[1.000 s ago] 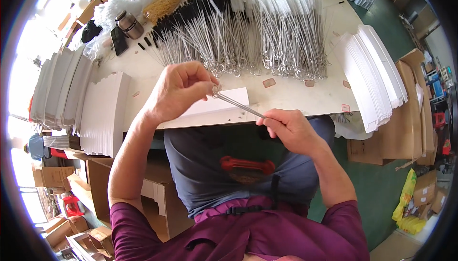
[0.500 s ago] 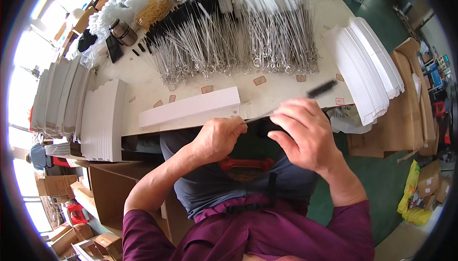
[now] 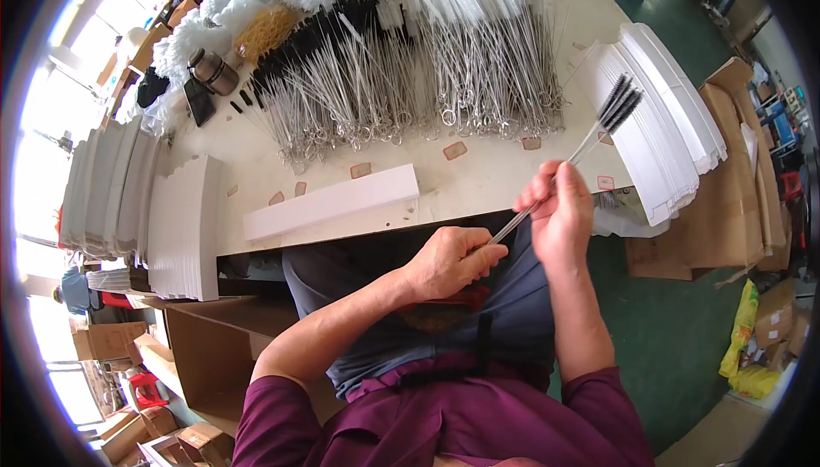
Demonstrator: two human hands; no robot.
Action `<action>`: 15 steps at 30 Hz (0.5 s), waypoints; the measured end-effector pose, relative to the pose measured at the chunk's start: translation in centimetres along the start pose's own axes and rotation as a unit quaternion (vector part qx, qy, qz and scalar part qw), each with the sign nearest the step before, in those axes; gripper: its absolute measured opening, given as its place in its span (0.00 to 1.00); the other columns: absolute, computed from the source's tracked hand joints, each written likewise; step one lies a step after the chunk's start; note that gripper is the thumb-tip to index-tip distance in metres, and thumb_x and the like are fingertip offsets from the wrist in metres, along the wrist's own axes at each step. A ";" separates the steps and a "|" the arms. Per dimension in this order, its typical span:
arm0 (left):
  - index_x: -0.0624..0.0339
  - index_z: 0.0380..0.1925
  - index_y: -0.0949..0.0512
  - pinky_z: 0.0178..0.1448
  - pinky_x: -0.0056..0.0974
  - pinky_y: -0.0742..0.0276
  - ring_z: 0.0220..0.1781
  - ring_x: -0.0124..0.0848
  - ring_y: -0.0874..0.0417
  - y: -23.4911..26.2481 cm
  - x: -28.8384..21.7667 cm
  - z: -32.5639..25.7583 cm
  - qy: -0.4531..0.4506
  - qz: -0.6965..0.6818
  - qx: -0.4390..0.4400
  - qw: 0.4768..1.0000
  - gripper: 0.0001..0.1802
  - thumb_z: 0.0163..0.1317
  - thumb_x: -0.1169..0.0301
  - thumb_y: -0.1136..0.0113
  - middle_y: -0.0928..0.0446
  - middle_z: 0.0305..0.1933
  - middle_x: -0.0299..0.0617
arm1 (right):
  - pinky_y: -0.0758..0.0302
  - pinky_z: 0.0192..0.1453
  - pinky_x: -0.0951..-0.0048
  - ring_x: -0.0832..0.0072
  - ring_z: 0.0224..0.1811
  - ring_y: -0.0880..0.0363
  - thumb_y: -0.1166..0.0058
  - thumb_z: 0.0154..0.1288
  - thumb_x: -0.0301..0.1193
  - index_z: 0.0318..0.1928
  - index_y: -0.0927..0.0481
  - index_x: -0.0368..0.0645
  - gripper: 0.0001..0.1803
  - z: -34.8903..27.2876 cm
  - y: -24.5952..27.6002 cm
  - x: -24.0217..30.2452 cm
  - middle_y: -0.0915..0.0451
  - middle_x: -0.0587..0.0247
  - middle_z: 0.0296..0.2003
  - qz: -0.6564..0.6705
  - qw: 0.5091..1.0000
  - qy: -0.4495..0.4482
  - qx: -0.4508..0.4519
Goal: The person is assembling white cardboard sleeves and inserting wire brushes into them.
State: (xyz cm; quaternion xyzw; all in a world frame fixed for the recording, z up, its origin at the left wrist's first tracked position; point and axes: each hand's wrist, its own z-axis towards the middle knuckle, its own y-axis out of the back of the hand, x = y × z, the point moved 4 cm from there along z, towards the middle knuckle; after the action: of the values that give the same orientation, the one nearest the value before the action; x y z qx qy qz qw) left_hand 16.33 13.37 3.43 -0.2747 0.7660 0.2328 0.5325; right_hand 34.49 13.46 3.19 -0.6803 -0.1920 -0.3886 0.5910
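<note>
Holding a black-bristled wire brush [image 3: 559, 172] just off the table [image 3: 478, 181] edge: left hand [image 3: 453, 258] clamped on its tail, right hand [image 3: 559, 215] clamped mid-stem, probably to steady it.

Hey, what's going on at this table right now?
A person seated at a work table holds a small bunch of wire-handled black brushes in both hands. The right hand grips the wire stems partway up, and the left hand holds their lower ends. A long white box lies at the table's near edge, with heaps of wire brushes behind it and stacks of flat white cartons at the sides.
</note>
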 end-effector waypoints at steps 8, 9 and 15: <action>0.67 0.41 0.14 0.35 0.39 0.20 0.27 0.28 0.16 9.7 -3.7 6.0 -0.159 0.241 -0.256 0.922 0.12 0.71 0.66 0.35 0.17 0.27 0.45 | 0.31 0.26 0.69 0.77 0.23 0.35 0.56 0.87 0.42 0.46 0.23 0.42 0.17 4.9 4.4 1.0 0.34 0.70 0.24 -0.030 0.996 -0.024 -0.079; 0.67 0.41 0.13 0.36 0.40 0.19 0.28 0.30 0.15 10.8 -4.7 7.6 -0.142 0.281 -0.281 0.907 0.12 0.69 0.67 0.33 0.16 0.27 0.46 | 0.32 0.25 0.70 0.78 0.22 0.35 0.56 0.87 0.42 0.45 0.24 0.41 0.18 4.9 4.7 0.3 0.35 0.70 0.24 -0.032 0.996 -0.033 -0.080; 0.66 0.41 0.13 0.41 0.42 0.17 0.33 0.37 0.12 14.1 -5.7 13.4 -0.139 0.386 -0.299 0.862 0.12 0.63 0.69 0.31 0.15 0.30 0.49 | 0.31 0.24 0.72 0.78 0.21 0.35 0.56 0.87 0.42 0.44 0.24 0.40 0.18 4.5 3.8 -1.3 0.34 0.70 0.24 -0.071 0.995 -0.065 -0.038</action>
State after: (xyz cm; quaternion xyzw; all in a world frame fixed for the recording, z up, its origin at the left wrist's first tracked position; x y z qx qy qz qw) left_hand 17.73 33.55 5.39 -0.0681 0.6225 0.6733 0.3931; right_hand 37.76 17.10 -0.28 -0.7108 -0.2632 -0.3912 0.5220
